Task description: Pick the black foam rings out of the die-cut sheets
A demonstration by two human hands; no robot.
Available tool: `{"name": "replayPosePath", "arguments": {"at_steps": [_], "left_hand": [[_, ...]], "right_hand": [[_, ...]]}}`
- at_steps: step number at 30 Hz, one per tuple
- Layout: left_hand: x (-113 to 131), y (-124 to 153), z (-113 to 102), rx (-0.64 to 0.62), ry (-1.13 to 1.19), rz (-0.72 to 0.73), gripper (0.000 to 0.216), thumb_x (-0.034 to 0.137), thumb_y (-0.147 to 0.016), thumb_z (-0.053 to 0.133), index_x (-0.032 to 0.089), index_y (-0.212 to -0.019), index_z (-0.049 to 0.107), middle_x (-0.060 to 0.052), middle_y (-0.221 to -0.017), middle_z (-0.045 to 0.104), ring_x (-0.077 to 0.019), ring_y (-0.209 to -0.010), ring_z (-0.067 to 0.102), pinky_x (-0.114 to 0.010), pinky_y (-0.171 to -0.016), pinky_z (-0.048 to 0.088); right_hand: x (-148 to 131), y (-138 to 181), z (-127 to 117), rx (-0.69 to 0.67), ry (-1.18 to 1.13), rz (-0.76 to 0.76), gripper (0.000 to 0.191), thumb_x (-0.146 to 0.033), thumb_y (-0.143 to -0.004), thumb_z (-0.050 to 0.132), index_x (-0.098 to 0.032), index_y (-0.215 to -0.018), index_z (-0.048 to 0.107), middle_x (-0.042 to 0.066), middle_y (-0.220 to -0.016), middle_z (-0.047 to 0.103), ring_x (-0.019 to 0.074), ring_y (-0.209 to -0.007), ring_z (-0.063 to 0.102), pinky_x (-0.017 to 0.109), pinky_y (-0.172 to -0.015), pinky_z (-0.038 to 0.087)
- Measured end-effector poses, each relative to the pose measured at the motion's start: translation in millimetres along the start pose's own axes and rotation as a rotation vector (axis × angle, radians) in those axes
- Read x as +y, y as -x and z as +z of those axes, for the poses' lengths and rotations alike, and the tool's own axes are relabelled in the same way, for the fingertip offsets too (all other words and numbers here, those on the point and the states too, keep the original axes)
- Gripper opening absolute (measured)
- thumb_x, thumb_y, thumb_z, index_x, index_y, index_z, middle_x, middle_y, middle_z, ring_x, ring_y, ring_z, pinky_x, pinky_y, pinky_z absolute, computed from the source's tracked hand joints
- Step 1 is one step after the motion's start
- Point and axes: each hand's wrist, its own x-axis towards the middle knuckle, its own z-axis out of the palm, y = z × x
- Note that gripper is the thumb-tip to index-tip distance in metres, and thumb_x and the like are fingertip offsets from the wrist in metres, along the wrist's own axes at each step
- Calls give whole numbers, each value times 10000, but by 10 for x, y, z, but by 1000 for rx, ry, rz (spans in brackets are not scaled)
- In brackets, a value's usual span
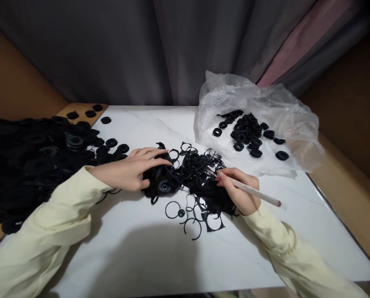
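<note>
My left hand [131, 169] lies over a black rubber sheet with a ring part [163, 185] at the middle of the white table [147, 256], fingers stretched forward and pressing it down. My right hand [237, 188] is closed around a thin white stick [259, 193] like a pen, its tip pointing into a tangle of thin black rubber offcut rings [200, 174] between both hands. Loose thin rings [191, 215] lie in front of the tangle.
A big heap of black rubber sheets and rings [32, 157] covers the left side. A clear plastic bag [265, 107] at the back right holds several finished black rings [247, 132]. Grey curtain behind; brown cardboard walls at both sides.
</note>
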Motion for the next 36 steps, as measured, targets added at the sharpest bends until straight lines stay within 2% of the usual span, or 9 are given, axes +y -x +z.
{"name": "replayPosePath", "arguments": {"at_steps": [5, 9, 13, 16, 21, 25, 28, 31, 36], "left_hand": [[-1, -35, -46, 160, -194, -11, 269, 331, -796, 522, 197, -1022, 583, -92, -1062, 591, -265, -1075, 508, -481, -1017, 277], [-2, 43, -302, 314, -432, -110, 192, 363, -820, 491, 201, -819, 593, -61, -796, 577, -255, -846, 559, -488, -970, 304], [153, 115, -387, 461, -492, -230, 205, 314, -871, 428, 228, -780, 590, -56, -734, 545, -261, -781, 555, -494, -867, 342], [333, 137, -171, 467, -380, -234, 181, 322, -857, 455, 228, -831, 608, -71, -737, 531, -253, -698, 546, -446, -762, 369], [492, 317, 358, 302, -242, -166, 327, 406, -853, 439, 188, -985, 644, -61, -597, 536, -232, -517, 510, -373, -630, 357], [500, 415, 320, 259, -185, -215, 393, 474, -863, 409, 201, -1007, 652, -4, -424, 484, -194, -382, 445, -321, -545, 331], [464, 243, 49, 198, -139, -228, 403, 510, -852, 414, 212, -681, 625, -27, -511, 569, -178, -429, 495, -292, -501, 318], [378, -108, -105, 255, 5, -343, 425, 472, -887, 359, 197, -657, 588, -25, -605, 607, -155, -504, 534, -261, -492, 326], [193, -646, 90, 246, 298, -420, 344, 483, -751, 533, 185, -579, 542, -28, -574, 585, -190, -574, 551, -308, -577, 388]], "right_hand": [[-17, 11, 15, -9, 38, -81, 157, -314, -805, 582, -201, -736, 667, 8, -641, 694, 154, -541, 656, 258, -584, 522], [-19, 12, 6, -2, 69, -113, 158, -310, -812, 570, -204, -744, 666, 8, -640, 695, 151, -536, 651, 259, -588, 519], [-27, 2, -5, 5, 85, -144, 179, -321, -819, 558, -200, -739, 662, 17, -643, 698, 156, -533, 653, 263, -575, 517], [-40, -9, -9, 0, 98, -159, 188, -331, -825, 552, -199, -747, 661, 21, -633, 695, 164, -540, 655, 268, -571, 514], [-53, -8, -17, -8, 100, -156, 195, -347, -829, 547, -206, -750, 657, 21, -633, 697, 164, -546, 652, 271, -576, 515], [-46, -1, -21, -26, 98, -142, 196, -344, -829, 547, -202, -751, 658, 23, -632, 694, 163, -540, 649, 272, -573, 511], [-28, 5, -15, -29, 101, -135, 198, -340, -832, 543, -202, -752, 660, 22, -629, 689, 164, -547, 647, 273, -576, 507], [0, 13, 3, -5, 79, -145, 189, -338, -835, 543, -209, -760, 659, 15, -636, 688, 161, -551, 648, 270, -584, 511], [27, 15, 30, 23, 67, -169, 191, -347, -841, 537, -211, -777, 655, 21, -667, 696, 160, -541, 650, 274, -585, 523]]}}
